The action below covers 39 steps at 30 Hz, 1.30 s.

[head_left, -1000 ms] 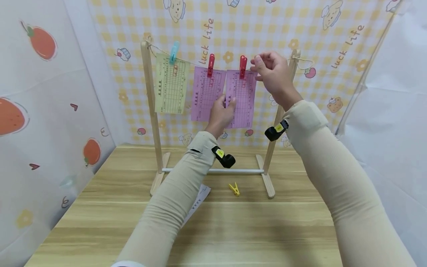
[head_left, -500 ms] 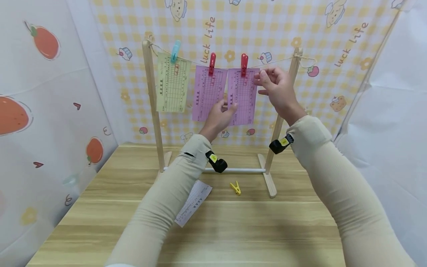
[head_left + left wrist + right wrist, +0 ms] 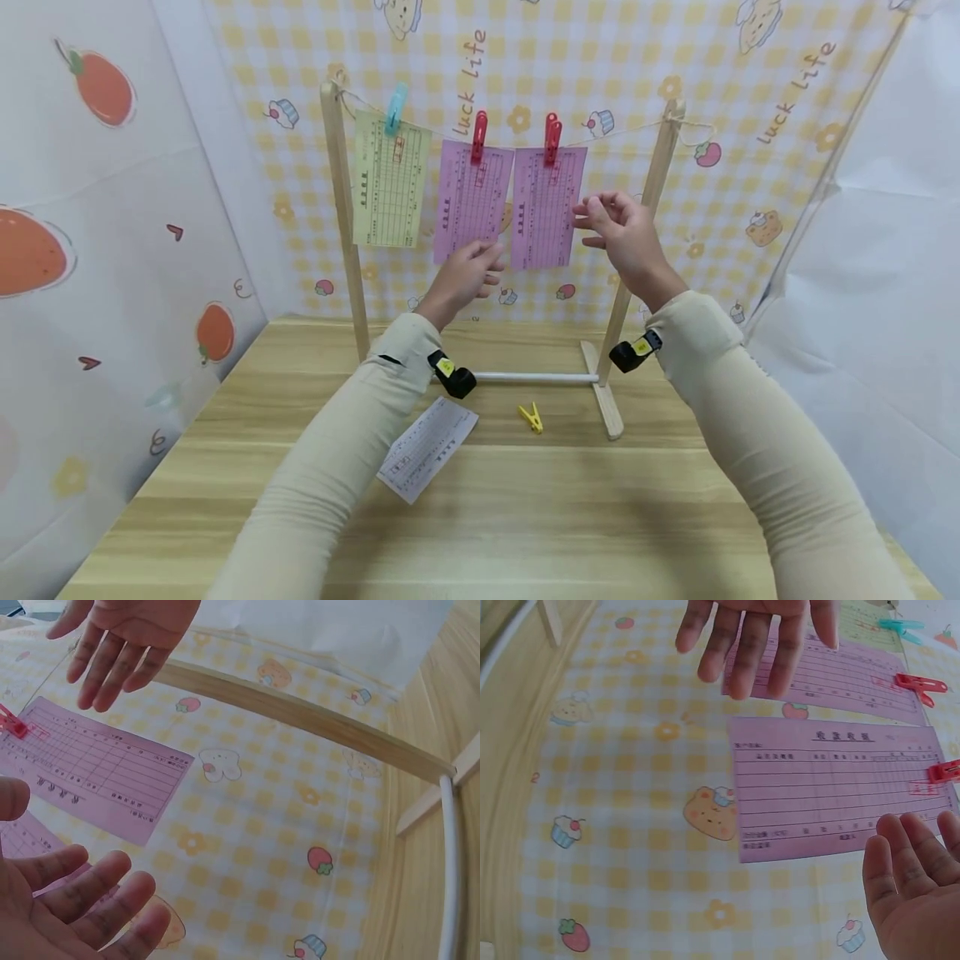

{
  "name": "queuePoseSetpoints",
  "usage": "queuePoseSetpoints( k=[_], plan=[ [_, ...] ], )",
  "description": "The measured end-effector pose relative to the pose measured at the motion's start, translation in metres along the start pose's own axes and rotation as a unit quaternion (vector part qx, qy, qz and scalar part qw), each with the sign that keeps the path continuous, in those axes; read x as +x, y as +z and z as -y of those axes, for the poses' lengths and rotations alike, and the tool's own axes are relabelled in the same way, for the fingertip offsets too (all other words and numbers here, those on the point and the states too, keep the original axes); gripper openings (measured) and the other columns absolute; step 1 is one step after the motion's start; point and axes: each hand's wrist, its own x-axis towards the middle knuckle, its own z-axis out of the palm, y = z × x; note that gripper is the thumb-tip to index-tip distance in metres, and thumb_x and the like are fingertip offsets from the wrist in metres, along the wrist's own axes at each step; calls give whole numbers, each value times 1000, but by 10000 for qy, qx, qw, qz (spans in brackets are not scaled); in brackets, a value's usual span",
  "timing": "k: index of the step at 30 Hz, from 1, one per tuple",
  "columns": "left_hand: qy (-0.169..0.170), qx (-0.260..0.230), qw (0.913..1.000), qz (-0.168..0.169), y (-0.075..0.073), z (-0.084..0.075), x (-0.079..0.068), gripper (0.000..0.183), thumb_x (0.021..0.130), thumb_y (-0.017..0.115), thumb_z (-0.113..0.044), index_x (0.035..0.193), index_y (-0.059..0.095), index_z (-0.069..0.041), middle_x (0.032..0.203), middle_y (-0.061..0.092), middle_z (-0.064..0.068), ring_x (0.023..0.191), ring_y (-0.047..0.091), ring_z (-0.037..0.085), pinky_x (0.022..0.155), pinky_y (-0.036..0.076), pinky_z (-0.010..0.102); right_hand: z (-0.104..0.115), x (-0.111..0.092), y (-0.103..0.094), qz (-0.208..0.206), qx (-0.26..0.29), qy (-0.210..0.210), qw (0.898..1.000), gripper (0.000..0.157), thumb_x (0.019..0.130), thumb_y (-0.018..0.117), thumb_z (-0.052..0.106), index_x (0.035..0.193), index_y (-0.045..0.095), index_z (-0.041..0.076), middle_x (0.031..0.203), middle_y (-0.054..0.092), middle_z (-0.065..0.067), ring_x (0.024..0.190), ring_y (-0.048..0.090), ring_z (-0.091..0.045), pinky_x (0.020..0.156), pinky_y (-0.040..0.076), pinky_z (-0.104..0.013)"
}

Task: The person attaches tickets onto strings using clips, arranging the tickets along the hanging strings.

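Note:
Two pink printed slips hang side by side from a string [image 3: 626,131], the left slip [image 3: 465,196] and the right slip [image 3: 542,221], each under a red clothespin [image 3: 478,137]. My left hand [image 3: 463,282] is just below the left slip, fingers relaxed and holding nothing. Beside the right slip's outer edge is my right hand [image 3: 628,246], its fingers loosely bent with nothing between them. Both palms show with spread fingers in the left wrist view. Further left, a yellow-green slip [image 3: 386,196] hangs from a light blue clothespin [image 3: 396,112].
Wooden posts [image 3: 347,217] carry the string, and a white rod [image 3: 536,378] joins their feet. On the wooden table [image 3: 570,517] lie a yellow clothespin [image 3: 532,418] and a white printed slip [image 3: 431,450], partly covered by the left sleeve. A checked cloth hangs behind.
My left hand has left the pink slips and moved down and left. My right hand has dropped from the string to beside the right slip. More of the white slip shows.

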Motion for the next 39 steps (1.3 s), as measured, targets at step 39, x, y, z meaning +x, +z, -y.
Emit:
queuePoseSetpoints(
  k=[39],
  plan=[
    [-403,2671,9608,629,-13,111,-54,48,99,50,-42,130,56,-5,120,63,16,109,60,32,91,48,45,-138,-74,31,1623,-1294,1930,9590,39,99,57,22,132,49,1,130,53,-21,114,56,-34,91,50,-46]
  ],
)
